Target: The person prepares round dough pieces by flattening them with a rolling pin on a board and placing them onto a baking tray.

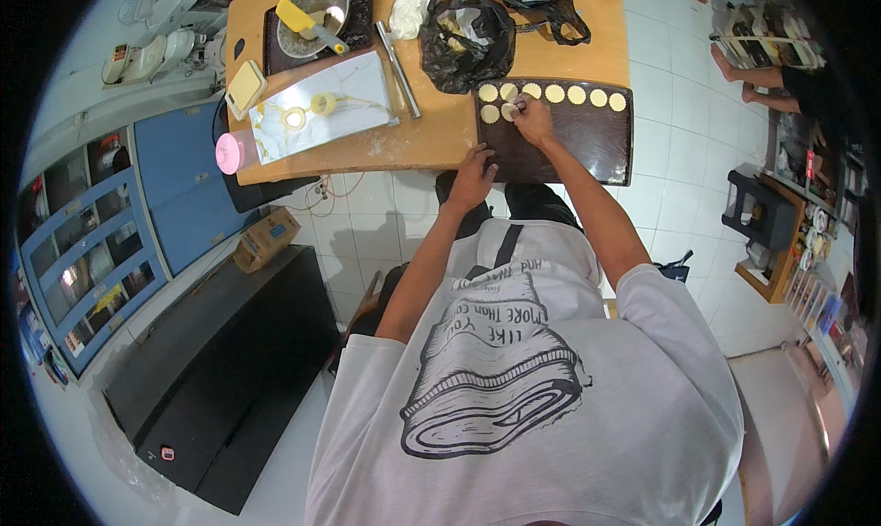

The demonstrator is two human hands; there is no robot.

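Observation:
My right hand (534, 122) is pinched on a pale scalloped dough round (509, 111) over the dark baking tray (578, 150). Several similar rounds (554, 94) lie along the tray's far side in two rows, the second short and at the left. My left hand (477, 170) rests at the tray's near left corner, fingers apart and slightly curled, holding nothing visible. Left of the tray are a metal rolling pin (397, 72) and a white marble-patterned board (358, 104) with thin dough and round shapes on it.
Behind are a black plastic bag (463, 53), a steel bowl with yellow spatula (312, 26), a scale (246, 89) and a pink tub (232, 154) on the wooden table (596, 62). Another person's bare legs (762, 95) show at right. A cardboard box (266, 239) sits lower left.

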